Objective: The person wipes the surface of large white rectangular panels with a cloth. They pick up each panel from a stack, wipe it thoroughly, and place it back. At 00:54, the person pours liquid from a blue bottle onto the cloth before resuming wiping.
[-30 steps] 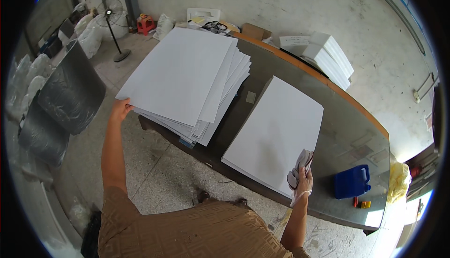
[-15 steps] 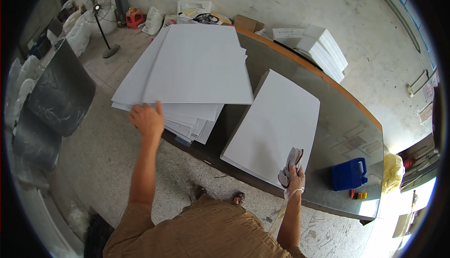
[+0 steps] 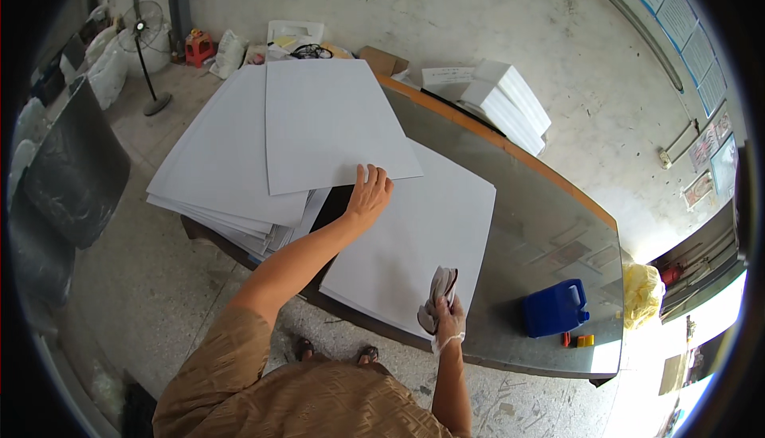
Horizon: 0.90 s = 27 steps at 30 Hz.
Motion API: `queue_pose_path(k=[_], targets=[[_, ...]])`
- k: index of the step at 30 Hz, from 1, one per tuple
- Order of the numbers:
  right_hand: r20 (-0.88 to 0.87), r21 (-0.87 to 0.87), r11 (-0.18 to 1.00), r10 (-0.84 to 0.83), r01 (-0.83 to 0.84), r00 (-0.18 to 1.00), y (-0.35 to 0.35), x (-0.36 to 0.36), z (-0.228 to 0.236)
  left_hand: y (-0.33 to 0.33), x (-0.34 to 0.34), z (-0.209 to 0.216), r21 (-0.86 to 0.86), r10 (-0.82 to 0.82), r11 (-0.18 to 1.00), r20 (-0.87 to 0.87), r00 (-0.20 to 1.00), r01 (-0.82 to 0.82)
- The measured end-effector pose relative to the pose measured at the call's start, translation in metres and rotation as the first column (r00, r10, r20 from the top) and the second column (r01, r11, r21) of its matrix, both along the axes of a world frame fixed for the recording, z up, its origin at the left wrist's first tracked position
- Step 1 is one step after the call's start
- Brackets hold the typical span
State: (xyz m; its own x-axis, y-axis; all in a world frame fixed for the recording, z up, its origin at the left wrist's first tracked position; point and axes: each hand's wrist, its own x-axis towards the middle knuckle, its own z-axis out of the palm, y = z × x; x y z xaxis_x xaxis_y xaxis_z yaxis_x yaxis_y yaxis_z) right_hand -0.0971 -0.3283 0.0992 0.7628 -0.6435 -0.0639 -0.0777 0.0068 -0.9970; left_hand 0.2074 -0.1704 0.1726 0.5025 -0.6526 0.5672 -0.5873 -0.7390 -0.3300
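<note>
A large white sheet (image 3: 331, 123) lies across the left stack of white sheets (image 3: 211, 155), its right corner overlapping the right stack (image 3: 426, 227). My left hand (image 3: 370, 193) is at the sheet's near edge, fingers bent over the top face; the thumb is hidden, apparently beneath the edge. In my right hand (image 3: 451, 318), which wears a thin translucent glove, is a bunched whitish-grey cloth (image 3: 438, 295) with a dark edge. That hand is over the near right part of the right stack.
Both stacks rest on a dark, glossy table (image 3: 542, 231) with an orange far edge. A blue jerrycan (image 3: 551, 309) stands on its right side, near small red and yellow pieces (image 3: 586, 341). Beyond the table are white foam blocks (image 3: 508, 103); a pedestal fan (image 3: 143, 52) stands far left.
My left hand has moved right, from the left pile's near side to the top sheet's near edge. That sheet has shifted right over the right stack. The cloth stays in my right hand.
</note>
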Motion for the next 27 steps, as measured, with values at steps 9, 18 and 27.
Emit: queue_pose_path(k=[9,18,27], targets=[[0.027,0.073,0.988,-0.137,0.134,0.990,-0.036,-0.042,-0.006,0.107,0.000,0.044,0.102,0.136,0.986,-0.068,0.988,-0.128],[0.086,0.184,0.981,-0.080,0.063,0.993,-0.040,-0.010,-0.010,0.255,-0.050,0.043,0.227,0.286,0.937,-0.063,0.956,-0.266],[0.133,0.177,0.984,-0.035,0.011,0.990,-0.021,-0.010,-0.011,0.264,-0.019,0.031,0.227,0.391,0.915,-0.298,0.871,-0.333]])
